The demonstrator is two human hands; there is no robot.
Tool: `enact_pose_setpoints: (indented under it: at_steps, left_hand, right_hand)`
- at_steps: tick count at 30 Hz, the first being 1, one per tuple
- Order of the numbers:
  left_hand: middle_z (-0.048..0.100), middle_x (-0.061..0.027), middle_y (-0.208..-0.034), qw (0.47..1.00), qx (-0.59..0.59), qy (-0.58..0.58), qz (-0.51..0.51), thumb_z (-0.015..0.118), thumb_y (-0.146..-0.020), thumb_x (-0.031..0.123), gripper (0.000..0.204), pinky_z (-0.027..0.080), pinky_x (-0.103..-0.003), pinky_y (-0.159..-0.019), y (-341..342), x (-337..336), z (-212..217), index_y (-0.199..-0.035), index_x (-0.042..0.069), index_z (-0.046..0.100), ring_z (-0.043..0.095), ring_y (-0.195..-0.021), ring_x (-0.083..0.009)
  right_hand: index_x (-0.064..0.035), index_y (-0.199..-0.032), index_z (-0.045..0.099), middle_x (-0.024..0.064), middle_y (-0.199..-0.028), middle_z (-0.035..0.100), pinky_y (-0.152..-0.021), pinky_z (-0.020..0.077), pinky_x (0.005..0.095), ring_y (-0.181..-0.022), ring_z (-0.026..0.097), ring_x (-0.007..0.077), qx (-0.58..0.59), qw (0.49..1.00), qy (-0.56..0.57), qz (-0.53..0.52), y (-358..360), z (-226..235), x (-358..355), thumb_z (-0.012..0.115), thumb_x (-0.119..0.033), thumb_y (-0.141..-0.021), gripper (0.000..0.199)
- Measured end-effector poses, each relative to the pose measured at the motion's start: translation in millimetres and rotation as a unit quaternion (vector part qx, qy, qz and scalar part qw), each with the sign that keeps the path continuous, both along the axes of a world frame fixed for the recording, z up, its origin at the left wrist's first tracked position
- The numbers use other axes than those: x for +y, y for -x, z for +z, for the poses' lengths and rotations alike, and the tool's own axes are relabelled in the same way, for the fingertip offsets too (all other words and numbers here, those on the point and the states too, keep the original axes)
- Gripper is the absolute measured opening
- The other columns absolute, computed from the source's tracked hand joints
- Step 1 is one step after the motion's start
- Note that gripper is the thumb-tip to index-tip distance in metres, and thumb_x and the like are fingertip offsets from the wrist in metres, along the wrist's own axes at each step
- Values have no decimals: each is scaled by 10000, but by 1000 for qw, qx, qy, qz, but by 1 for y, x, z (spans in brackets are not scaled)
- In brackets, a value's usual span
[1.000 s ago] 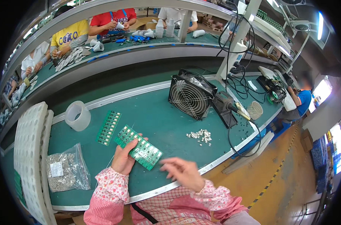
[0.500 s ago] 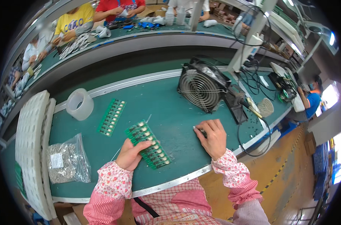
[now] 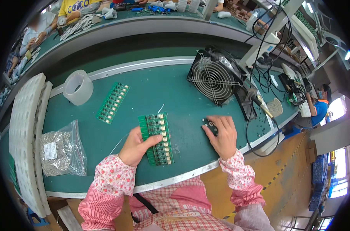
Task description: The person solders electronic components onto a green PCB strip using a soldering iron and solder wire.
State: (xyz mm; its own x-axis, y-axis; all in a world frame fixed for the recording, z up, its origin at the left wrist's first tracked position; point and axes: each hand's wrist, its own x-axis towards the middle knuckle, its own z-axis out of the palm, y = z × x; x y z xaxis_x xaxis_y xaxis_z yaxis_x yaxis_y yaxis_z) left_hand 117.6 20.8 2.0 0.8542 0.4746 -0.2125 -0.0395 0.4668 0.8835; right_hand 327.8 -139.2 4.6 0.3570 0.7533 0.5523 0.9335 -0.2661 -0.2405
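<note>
My left hand (image 3: 138, 146) is closed on a green circuit board panel (image 3: 156, 133), its thumb lying over the top face. A row of small white connectors runs down the panel's right side. To the right, my right hand (image 3: 223, 134) is lowered to the green table, thumb and forefinger apart. Around its fingertips lie several tiny pale parts (image 3: 210, 124), partly hidden by the fingers. A second green board panel (image 3: 113, 103) lies flat beyond my left hand.
At the left are a clear roll of tape (image 3: 78, 87), a plastic bag of small parts (image 3: 61, 152) and white foam trays (image 3: 26, 138). A black fan (image 3: 213, 77) and a soldering iron (image 3: 261, 104) with its cable stand at the right. Other people work at the far bench (image 3: 144, 21).
The board panel in my left hand has turned more upright. My right thumb and forefinger have spread apart, showing the tiny parts. The whole view has shifted slightly.
</note>
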Motion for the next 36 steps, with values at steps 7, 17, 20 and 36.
enact_pose_setpoints:
  at_steps: [7, 17, 20, 36]
  left_hand:
    - [636, -82, -967, 999, -38, 13, 37, 626, -831, 80, 221, 517, -308, -760, -2, -8, -2, -1037, 16, 578, 622, -841, -151]
    - [630, -23, -874, 995, -35, -14, 97, 650, -841, 112, 200, 497, -254, -679, -1, -11, -3, -1016, 33, 596, 596, -748, -86]
    - [642, -32, -877, 992, -31, -68, 103, 659, -832, 109, 211, 499, -249, -672, -1, -12, -5, -1015, 20, 601, 599, -754, -82]
    - [620, -27, -872, 967, -16, -212, 142, 685, -786, 84, 222, 480, -254, -710, -4, -18, 2, -961, 2, 576, 586, -788, -91]
  right_hand:
    - [-60, -820, 628, 51, -820, 595, -691, 424, 345, -806, 533, 243, -31, 999, 9, -2, 1, -1, 12, 703, -85, -707, 138]
    - [-28, -793, 621, 69, -823, 616, -668, 455, 311, -768, 561, 210, 76, 993, 20, 89, 39, 6, 18, 701, -31, -735, 99]
    - [-24, -885, 644, 56, -915, 615, -708, 462, 217, -820, 570, 88, 525, 836, -86, 138, 55, 10, 30, 679, -96, -818, 104]
    - [-24, -886, 580, 25, -825, 619, -670, 455, 211, -717, 557, 67, 743, 629, -184, 141, 85, 6, 67, 635, -140, -871, 129]
